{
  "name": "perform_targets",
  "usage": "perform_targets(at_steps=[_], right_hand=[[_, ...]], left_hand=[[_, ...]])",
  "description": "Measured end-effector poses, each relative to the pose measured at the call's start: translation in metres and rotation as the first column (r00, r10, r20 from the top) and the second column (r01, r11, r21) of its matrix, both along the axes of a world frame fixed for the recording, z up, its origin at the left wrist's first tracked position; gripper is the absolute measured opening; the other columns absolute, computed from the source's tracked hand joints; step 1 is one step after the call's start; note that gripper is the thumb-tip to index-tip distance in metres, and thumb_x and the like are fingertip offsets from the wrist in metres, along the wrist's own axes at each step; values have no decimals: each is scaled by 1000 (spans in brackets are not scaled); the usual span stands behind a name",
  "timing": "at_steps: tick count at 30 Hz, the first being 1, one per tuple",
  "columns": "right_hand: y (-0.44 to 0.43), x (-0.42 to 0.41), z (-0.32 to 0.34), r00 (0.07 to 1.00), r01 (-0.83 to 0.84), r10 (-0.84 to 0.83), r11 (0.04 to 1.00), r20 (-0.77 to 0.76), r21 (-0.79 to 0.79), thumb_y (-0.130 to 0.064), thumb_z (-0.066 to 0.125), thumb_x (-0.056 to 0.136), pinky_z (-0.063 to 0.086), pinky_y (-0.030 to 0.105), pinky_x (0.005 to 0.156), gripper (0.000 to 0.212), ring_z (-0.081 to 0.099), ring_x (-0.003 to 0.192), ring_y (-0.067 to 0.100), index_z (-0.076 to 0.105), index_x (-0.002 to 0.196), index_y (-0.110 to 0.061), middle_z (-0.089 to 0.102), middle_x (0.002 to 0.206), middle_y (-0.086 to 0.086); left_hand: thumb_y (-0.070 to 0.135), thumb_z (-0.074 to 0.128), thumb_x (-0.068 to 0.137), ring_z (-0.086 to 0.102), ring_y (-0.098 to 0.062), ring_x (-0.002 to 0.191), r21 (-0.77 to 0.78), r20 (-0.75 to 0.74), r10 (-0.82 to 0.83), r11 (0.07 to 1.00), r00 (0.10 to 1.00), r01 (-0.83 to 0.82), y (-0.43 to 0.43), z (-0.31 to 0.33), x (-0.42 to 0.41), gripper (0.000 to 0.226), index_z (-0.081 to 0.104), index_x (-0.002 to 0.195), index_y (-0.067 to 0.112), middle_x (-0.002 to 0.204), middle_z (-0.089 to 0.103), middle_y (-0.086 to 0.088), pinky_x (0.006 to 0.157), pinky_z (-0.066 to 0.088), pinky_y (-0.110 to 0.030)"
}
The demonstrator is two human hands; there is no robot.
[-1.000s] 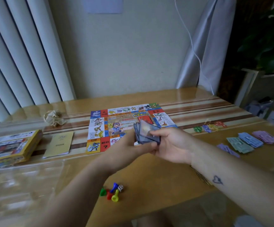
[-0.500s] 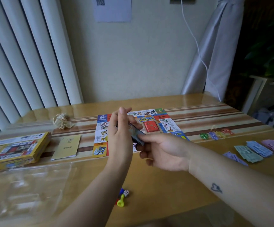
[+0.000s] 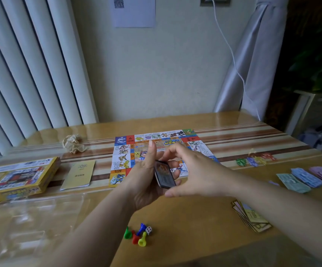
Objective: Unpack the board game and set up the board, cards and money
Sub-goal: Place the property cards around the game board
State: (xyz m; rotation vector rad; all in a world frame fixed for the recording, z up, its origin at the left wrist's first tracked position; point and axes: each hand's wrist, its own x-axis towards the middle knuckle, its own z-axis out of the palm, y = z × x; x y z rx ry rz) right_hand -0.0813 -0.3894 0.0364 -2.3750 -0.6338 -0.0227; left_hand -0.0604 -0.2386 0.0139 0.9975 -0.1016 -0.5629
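Observation:
The colourful game board (image 3: pixel 124 151) lies unfolded at the middle of the wooden table (image 3: pixel 185 224). Just in front of it, my left hand (image 3: pixel 143 183) holds a dark deck of cards (image 3: pixel 164 175) on edge, its fingers curled behind the deck. My right hand (image 3: pixel 198 174) arches over the deck from the right with fingers loosely bent and the thumb below; I see no firm grip. Paper money (image 3: pixel 306 177) lies in separate coloured piles at the right. A fanned stack of light cards (image 3: pixel 252 216) sits under my right forearm.
Coloured pawns and a die (image 3: pixel 139 234) cluster near the front edge. Small plastic houses (image 3: pixel 254 160) lie right of the board. At the left are the yellow game box (image 3: pixel 17 176), a booklet (image 3: pixel 79 174), crumpled paper (image 3: pixel 73 143) and a clear plastic tray (image 3: pixel 31 224).
The deck has passed from my right hand's grip into my left hand, which turned upright. My right hand let go and now curves over it. The camera tilted up.

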Motion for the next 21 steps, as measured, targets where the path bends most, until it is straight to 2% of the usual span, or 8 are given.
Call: perform_targets(at_steps=[2, 6, 8, 10, 12, 14, 17, 21], right_hand=[[0, -1, -1, 1000, 7, -7, 999, -18, 47, -34, 87, 61, 42, 8, 86, 63, 51, 104, -11, 39, 101, -42, 51, 113, -26], [1, -4, 2, 1000, 12, -12, 996, -3, 86, -28, 88, 61, 48, 15, 82, 64, 58, 95, -3, 43, 106, -34, 55, 106, -20], [-1, -2, 3, 998, 49, -52, 991, 21, 121, -23, 88, 61, 52, 19, 77, 62, 62, 90, 3, 45, 105, -29, 57, 103, -14], [-5, 1, 5, 991, 85, -93, 992, 92, 92, -30, 88, 60, 49, 20, 80, 61, 58, 96, 4, 46, 104, -29, 57, 103, -12], [-7, 4, 5, 988, 92, -98, 994, 121, 54, -37, 86, 59, 44, 18, 86, 61, 52, 105, 0, 46, 104, -31, 55, 107, -16], [-7, 4, 5, 987, 76, -80, 996, 137, 35, -38, 86, 60, 41, 10, 85, 59, 50, 107, -2, 46, 104, -30, 54, 108, -18], [-5, 3, 6, 980, 43, -47, 999, 195, 22, -32, 86, 63, 35, 0, 79, 55, 48, 105, -2, 47, 102, -27, 51, 109, -17], [-3, 1, 4, 981, -14, 1, 998, 193, 67, -26, 87, 63, 37, 0, 79, 52, 49, 102, -1, 47, 97, -29, 53, 110, -13]], left_hand=[[65, 43, 75, 61, -14, 60, -6, -11, -53, 999, 999, 53, 1, -1, 0, 68, 59, 110, 9, 84, 58, -8, 54, 55, -27], [68, 42, 74, 64, -15, 72, -14, -38, -145, 989, 989, 145, 1, -6, 2, 74, 59, 119, 12, 98, 60, -9, 59, 57, -28], [67, 40, 77, 65, -18, 88, -26, -43, -186, 982, 982, 185, 4, -9, 2, 75, 58, 124, 13, 112, 61, -9, 69, 58, -31], [61, 49, 79, 67, -20, 94, -45, -24, -201, 979, 979, 200, 8, -12, 3, 67, 59, 125, 13, 120, 62, -11, 80, 56, -33], [48, 74, 68, 69, -23, 94, -92, -8, -204, 975, 979, 203, 13, -15, 3, 64, 66, 118, 9, 121, 62, -17, 82, 57, -35], [38, 90, 52, 69, -25, 95, -118, 26, -217, 969, 976, 219, 16, -18, 5, 67, 71, 109, 8, 118, 64, -18, 76, 59, -34], [34, 92, 50, 69, -24, 96, -115, 75, -230, 964, 970, 238, 17, -19, 7, 64, 73, 106, 9, 113, 67, -17, 76, 58, -33], [33, 93, 50, 69, -24, 95, -133, 79, -234, 961, 969, 243, 19, -20, 7, 65, 72, 108, 10, 114, 67, -15, 75, 59, -34]])
